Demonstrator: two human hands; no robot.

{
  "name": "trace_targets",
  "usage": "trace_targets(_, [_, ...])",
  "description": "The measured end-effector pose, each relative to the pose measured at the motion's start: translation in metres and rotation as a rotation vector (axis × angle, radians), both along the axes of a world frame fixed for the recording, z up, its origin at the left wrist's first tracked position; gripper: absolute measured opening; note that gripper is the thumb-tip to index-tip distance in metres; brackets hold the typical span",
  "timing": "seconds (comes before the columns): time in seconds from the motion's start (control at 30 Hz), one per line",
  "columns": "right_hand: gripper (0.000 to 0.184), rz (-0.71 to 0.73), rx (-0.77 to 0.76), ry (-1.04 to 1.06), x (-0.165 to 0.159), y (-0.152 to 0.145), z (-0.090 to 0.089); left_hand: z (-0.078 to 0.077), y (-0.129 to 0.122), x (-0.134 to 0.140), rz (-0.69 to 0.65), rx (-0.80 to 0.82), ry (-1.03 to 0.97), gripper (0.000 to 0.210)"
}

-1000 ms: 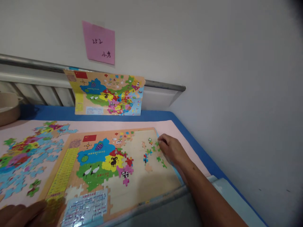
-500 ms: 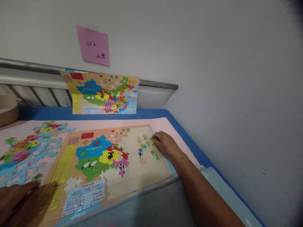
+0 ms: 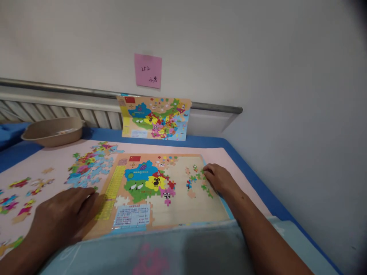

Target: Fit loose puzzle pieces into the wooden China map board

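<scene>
In front of me lies a jigsaw puzzle board [image 3: 183, 215] with a partly assembled cartoon map. My right hand [image 3: 219, 177] is at the board's right side, its thumb and forefinger closed together on a small green puzzle piece [image 3: 203, 172]. Just left of those fingertips, several loose green, red, blue and peach pieces [image 3: 191, 194] lie on the bare backing. My left hand [image 3: 64, 212] rests by the board's left edge with fingers stretched forward. Its fingertips are close to another green piece [image 3: 95, 188], which they partly cover; no grip on it shows.
A joined cluster of map pieces [image 3: 87, 164] and loose pieces [image 3: 38, 186] lie left on the pink sheet. A printed reference map [image 3: 155, 118] leans against the metal rail [image 3: 215, 107]. A beige basin [image 3: 54, 131] stands back left. Light-blue cloth [image 3: 114, 256] covers the near edge.
The view has swung left, so the basin and more loose pieces show. My right hand stays at the board's right side. My left hand is now more fully in view, still near the green piece.
</scene>
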State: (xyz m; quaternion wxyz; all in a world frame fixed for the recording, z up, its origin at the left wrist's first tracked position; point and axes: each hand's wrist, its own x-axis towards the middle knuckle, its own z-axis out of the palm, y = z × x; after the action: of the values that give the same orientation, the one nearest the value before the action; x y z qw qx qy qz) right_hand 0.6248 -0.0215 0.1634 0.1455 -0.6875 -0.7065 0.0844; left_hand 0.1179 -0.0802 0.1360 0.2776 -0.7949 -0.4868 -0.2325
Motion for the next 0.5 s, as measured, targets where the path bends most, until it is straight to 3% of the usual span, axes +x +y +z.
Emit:
trace_targets(0.27, [0.019,0.012,0.125,0.047,-0.017,-0.015,0.007,0.003,-0.002,0.0,-0.026,0.025,0.091,0.033])
trace_targets(0.5, [0.021,0.219,0.21,0.055,-0.045,-0.03,0.006,0.003,-0.003,0.001,0.004,0.0,0.053,0.038])
